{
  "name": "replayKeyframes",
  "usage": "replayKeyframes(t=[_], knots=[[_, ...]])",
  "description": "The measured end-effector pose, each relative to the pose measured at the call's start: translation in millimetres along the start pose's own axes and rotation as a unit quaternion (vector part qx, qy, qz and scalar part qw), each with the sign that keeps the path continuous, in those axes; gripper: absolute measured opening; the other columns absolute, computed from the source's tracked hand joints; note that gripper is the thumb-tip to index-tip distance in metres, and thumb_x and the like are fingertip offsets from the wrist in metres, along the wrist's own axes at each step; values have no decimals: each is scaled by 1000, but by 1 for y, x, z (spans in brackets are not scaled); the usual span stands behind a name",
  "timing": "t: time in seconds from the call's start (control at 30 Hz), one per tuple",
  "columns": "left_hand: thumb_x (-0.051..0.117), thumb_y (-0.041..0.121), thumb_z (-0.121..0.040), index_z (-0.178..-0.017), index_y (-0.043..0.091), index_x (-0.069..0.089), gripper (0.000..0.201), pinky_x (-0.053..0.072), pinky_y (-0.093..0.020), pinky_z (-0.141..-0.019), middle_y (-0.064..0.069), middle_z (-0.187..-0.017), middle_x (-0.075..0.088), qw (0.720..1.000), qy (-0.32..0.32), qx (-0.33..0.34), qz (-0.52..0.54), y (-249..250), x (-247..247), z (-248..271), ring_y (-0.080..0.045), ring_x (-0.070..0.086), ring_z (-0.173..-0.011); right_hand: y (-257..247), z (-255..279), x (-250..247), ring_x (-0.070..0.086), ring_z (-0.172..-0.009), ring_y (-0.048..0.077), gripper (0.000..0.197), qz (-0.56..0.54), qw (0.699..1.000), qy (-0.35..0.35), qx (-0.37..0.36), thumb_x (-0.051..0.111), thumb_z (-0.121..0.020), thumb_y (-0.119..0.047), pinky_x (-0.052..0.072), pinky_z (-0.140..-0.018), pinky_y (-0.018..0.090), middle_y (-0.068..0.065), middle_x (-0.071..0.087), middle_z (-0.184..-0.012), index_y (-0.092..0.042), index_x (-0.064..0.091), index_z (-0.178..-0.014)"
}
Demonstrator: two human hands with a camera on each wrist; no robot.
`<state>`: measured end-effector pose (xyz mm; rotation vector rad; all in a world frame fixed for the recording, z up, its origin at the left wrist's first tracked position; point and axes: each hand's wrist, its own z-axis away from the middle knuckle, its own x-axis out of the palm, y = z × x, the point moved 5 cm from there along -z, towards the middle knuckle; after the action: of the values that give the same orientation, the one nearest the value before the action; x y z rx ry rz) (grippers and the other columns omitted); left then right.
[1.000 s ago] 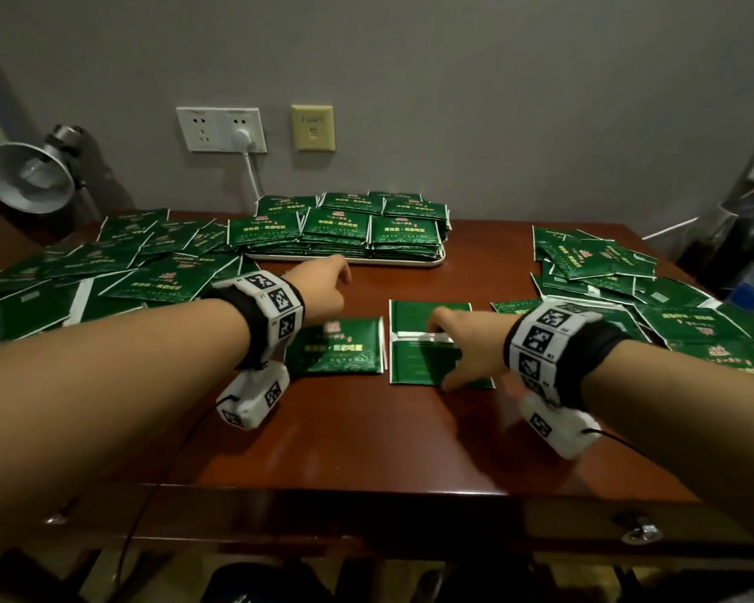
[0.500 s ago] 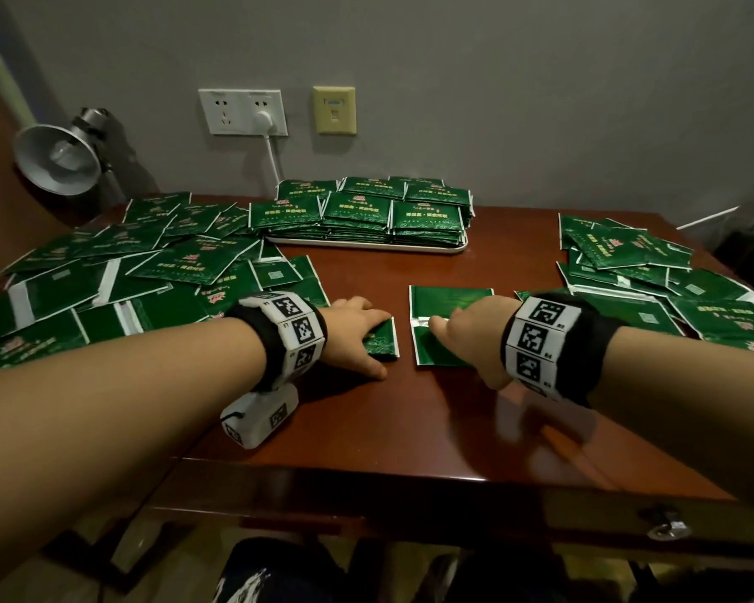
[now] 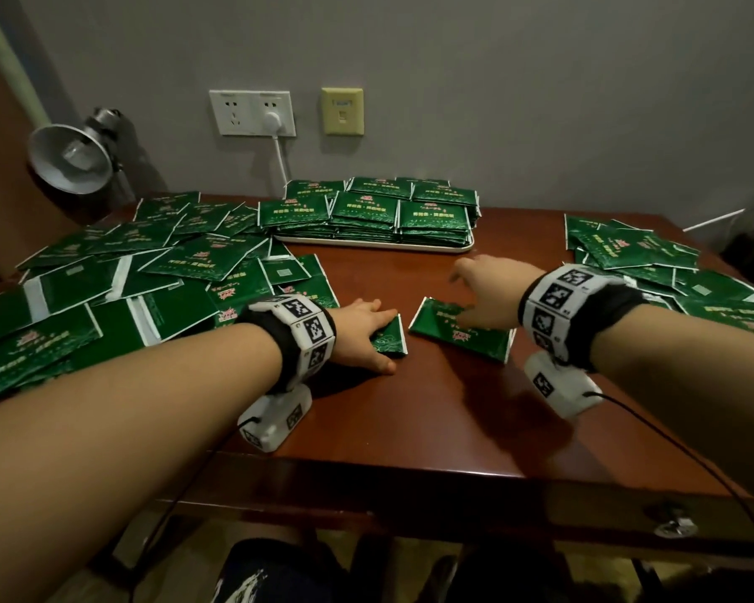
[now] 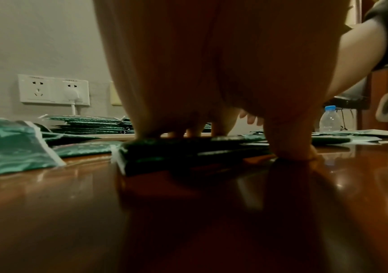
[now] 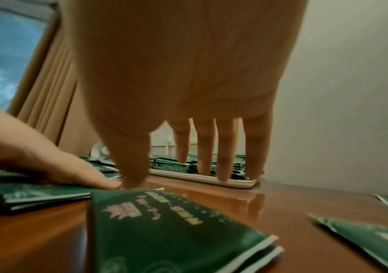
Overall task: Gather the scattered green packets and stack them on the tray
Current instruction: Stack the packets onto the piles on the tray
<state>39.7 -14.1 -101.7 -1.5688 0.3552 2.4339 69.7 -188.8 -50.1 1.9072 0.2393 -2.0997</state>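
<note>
The left hand lies flat with straight fingers on a small stack of green packets, thumb on the worktop at the stack's near edge. The right hand, fingers spread and relaxed, hovers over another small stack just beside the first. Beyond both, the tray holds stacked packets; loose packets lie on either side.

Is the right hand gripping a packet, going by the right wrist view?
No: the right hand hangs above the packet with its fingers straight and spread, clear of it.
</note>
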Motion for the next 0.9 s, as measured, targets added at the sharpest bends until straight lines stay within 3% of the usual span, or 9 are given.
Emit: replayKeyframes(t=[0.17, 0.3, 0.4, 0.47, 0.53, 0.57, 0.63, 0.73, 0.9], knots=[[59, 54, -88, -156, 23, 0, 94, 9, -40, -119, -6, -163, -4, 1000, 0, -2, 8, 0, -2, 2, -26, -2, -149, -3, 1, 18, 61, -97, 25, 73, 19, 996, -64, 57, 65, -80, -60, 50, -71, 32, 6, 61, -109, -10, 43, -128], [60, 54, -88, -156, 22, 0, 96, 9, -38, -119, -6, -163, -3, 1000, 2, -1, 20, 0, -2, 2, -25, -1, -149, -11, 8, 17, 61, -81, 26, 33, -3, 994, -63, 91, 54, -94, -34, 47, -57, 29, 5, 64, -98, -7, 52, -114], [66, 54, -84, -156, 17, 1, 104, 16, -33, -118, -6, -162, 9, 999, 31, -1, 35, -2, -5, 3, -24, 12, -148, -17, 15, 9, 57, -84, 22, 39, 25, 997, -66, 31, 56, -86, -20, 49, -62, 32, 2, 56, -92, -12, 46, -124], [70, 58, -77, -156, 17, 6, 109, 24, -36, -115, -6, -157, 22, 997, 63, -12, 33, -5, -8, 4, -27, 22, -142, -22, 18, 11, 51, -110, 23, 51, 47, 994, -88, -45, 62, -79, -19, 52, -81, 36, 2, 51, -117, -22, 45, -126], [73, 60, -73, -154, 19, 14, 109, 29, -38, -113, -7, -150, 30, 996, 88, -23, 21, -7, -11, 5, -29, 28, -136, -24, 21, 18, 31, -135, 26, 60, 81, 984, -127, -95, 72, -75, -27, 43, -104, 42, 1, 32, -146, -28, 44, -127], [74, 60, -72, -153, 19, 20, 105, 32, -39, -111, -7, -146, 33, 995, 98, -27, 23, -8, -12, 4, -29, 31, -134, -23, 21, 20, 31, -135, 24, 63, 82, 981, -147, -97, 77, -72, -33, 41, -105, 41, 0, 31, -148, -28, 43, -125], [76, 57, -70, -144, 19, 34, 93, 37, -37, -106, -6, -136, 41, 992, 116, -33, 40, -10, -14, 4, -26, 38, -126, -24, 19, 19, 46, -117, 21, 63, 87, 981, -140, -99, 80, -67, -52, 47, -96, 39, 0, 48, -131, -27, 45, -114], [78, 56, -69, -115, 21, 49, 65, 43, -34, -89, -2, -116, 48, 989, 135, -34, 53, -14, -15, 4, -22, 45, -109, -29, 16, 17, 50, -107, 22, 72, 150, 980, -81, -107, 58, -68, -80, 50, -87, 41, 1, 55, -113, -24, 51, -112], [75, 55, -69, -89, 25, 47, 46, 46, -36, -83, 2, -98, 47, 990, 130, -33, 43, -16, -16, 4, -20, 45, -95, -35, 20, 21, 55, -97, 23, 63, 122, 983, -82, -113, 55, -75, -75, 52, -81, 38, 2, 52, -109, -21, 50, -106]])
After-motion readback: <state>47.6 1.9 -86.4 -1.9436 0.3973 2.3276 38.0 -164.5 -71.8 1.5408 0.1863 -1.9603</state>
